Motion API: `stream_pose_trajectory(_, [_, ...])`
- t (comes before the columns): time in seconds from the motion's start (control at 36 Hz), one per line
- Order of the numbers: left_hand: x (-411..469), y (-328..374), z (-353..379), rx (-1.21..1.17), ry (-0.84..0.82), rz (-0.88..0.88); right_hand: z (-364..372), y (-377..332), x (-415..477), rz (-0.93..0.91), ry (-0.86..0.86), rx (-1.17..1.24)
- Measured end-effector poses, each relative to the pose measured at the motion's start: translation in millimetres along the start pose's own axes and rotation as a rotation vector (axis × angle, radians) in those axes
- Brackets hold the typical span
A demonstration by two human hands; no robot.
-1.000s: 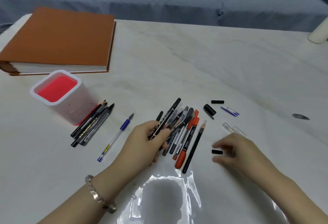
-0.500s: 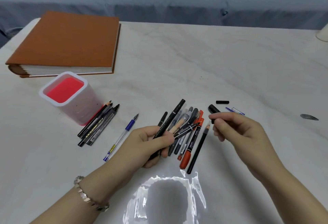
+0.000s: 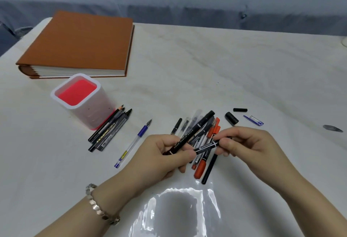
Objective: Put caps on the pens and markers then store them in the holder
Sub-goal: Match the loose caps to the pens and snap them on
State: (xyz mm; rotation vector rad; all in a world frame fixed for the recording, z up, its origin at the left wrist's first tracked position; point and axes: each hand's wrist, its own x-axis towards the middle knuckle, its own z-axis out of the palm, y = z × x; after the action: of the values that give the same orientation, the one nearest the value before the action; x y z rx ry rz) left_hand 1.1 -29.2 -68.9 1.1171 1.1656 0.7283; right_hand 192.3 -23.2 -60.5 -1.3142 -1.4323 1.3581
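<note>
**Two hands on one slim pen**

The table [image 3: 225, 67] is pale, marble-veined and glossy, with glare near my wrists. The holder [image 3: 92, 118] is a squared cup of frosted white plastic with rounded corners and a red bottom. It stands upright, well to the left of my hands. A cluster of black pens and pencils [image 3: 110, 127] lies against its base, and a clear-barrelled blue pen [image 3: 134, 142] lies just to their right.

Under my hands is a loose heap of pens and markers [image 3: 201, 167], matte black, grey and orange. Beyond it lie a stubby ribbed black cap [image 3: 231, 118], a smaller black cap [image 3: 240, 109] and a clear blue cap [image 3: 253, 120]. A thick cloth-covered brown album [image 3: 80, 41] lies flat at the far left.

My left hand [image 3: 165, 156] curls around a long black marker [image 3: 197, 127], which angles up and to the right. Its thumb also pinches the near end of a slim black pen [image 3: 206, 145]. My right hand [image 3: 251, 146] pinches that pen's other end in curled fingertips. They hide whether a cap is there.
</note>
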Motion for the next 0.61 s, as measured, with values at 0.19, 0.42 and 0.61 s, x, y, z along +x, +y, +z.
stream_pose_trajectory(0.19, [1, -4, 4, 0.191, 0.038, 0.181, 3, 10, -4, 0.003, 0.044, 0.006])
stream_pose_trajectory(0.42, [2, -24, 1, 0.423, 0.111, 0.269, 8, 18, -1, 0.122, -0.018, -0.028])
stream_pose_trajectory(0.61, [6, -9, 1, -0.149, -0.049, -0.119, 24, 14, 19, 0.268, 0.067, 0.295])
